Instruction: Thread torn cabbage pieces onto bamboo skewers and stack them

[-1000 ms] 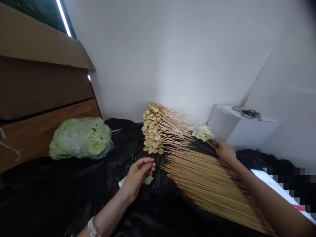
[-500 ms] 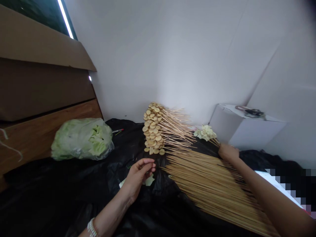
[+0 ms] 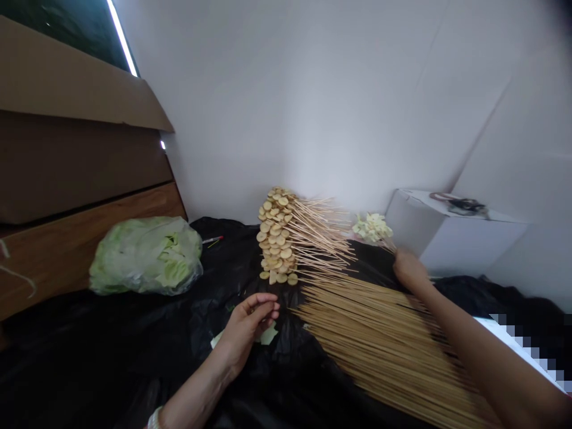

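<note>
My right hand (image 3: pixel 409 269) is closed round the lower ends of several cabbage skewers (image 3: pixel 373 227), whose pale leaf pieces are bunched at the far end near the wall. Below it lies a wide spread of bare bamboo sticks (image 3: pixel 384 339). My left hand (image 3: pixel 252 319) has its thumb and fingers curled together, with nothing visible between them. Loose cabbage pieces (image 3: pixel 269 335) lie on the black plastic sheet (image 3: pixel 111 345), partly hidden behind that hand. Just beyond it, skewers with round pale slices (image 3: pixel 277 235) are stacked, their sticks pointing right.
A clear bag of cabbage leaves (image 3: pixel 145 256) sits at the left, with a red-tipped pen (image 3: pixel 212 239) beside it. Behind the bag are a cardboard box (image 3: pixel 80 161) and a wooden surface (image 3: pixel 89 250). A white box (image 3: pixel 456 238) stands at the right against the wall (image 3: pixel 313 89).
My right hand has shifted slightly up and left, raising the cabbage skewers a little. My left hand keeps its curled pose. The view has shifted slightly.
</note>
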